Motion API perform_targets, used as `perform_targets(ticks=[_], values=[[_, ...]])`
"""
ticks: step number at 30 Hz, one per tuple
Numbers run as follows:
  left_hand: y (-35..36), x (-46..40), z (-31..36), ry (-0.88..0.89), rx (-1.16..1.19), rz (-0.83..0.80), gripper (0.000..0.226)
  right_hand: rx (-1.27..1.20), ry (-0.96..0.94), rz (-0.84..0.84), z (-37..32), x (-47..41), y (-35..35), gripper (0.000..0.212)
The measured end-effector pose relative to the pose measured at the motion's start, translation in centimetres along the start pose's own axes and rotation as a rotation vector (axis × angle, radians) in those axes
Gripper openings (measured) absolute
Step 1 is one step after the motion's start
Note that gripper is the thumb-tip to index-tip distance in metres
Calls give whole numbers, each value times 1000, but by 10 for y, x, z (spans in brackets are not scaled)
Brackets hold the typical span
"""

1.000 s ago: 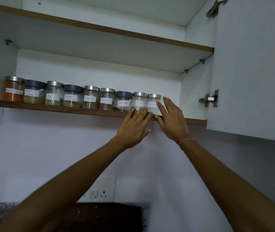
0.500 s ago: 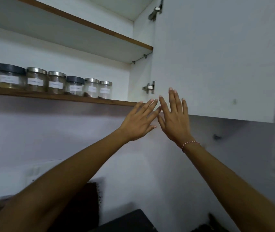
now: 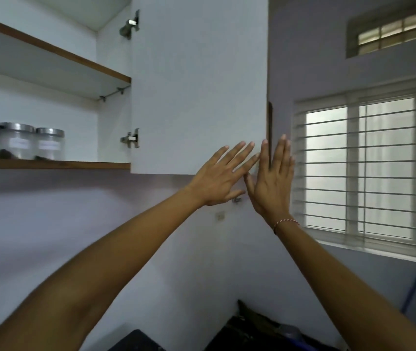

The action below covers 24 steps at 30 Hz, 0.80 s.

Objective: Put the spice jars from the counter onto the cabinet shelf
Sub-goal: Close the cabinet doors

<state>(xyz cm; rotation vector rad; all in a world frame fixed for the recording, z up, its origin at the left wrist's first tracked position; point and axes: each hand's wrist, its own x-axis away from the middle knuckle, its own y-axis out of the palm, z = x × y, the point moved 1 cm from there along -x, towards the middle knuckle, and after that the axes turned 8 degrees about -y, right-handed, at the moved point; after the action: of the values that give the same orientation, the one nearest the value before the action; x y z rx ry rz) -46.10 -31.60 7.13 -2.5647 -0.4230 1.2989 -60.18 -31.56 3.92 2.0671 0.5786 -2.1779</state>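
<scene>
**Both grips spread flat at the cabinet door's free edge, holding nothing**

Both grips are empty: your left hand point(image 3: 223, 177) has its fingers straight and fanned against the lower corner of the open cabinet door point(image 3: 199, 84), and your right hand point(image 3: 272, 177) stands just beside it, fingers straight and upright at the door's outer edge. Whether the right fingertips actually touch the edge is hard to tell.

The spice jars point(image 3: 19, 141) stand well to the left of your grips, in a row on the lower cabinet shelf point(image 3: 75, 165), upright and lidded; three show, and the row runs out of view. No jar is in either grip.

If a jar needs shifting, expect clear, smooth walls, probably glass: rigid, breakable, a little slippery and fairly light. Take it round the body below the metal lid, not by the lid alone. The door itself should swing lightly on its hinges point(image 3: 130, 138), so push gently.
</scene>
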Motion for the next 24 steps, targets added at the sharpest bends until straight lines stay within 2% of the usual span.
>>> perform_targets(ticks=[5, 10, 16, 24], values=[[11, -21, 14, -6, -8, -19, 92, -151, -21, -87, 22, 2, 16, 73], [12, -24, 9, 14, -96, -61, 94, -374, -51, -56, 24, 1, 28, 69], [-9, -9, 7, 24, -88, -112, 92, -655, -35, -30, 9, 4, 18, 71], [-60, 38, -11, -15, -90, -119, 88, -664, -129, -40, -40, 13, -28, 72]])
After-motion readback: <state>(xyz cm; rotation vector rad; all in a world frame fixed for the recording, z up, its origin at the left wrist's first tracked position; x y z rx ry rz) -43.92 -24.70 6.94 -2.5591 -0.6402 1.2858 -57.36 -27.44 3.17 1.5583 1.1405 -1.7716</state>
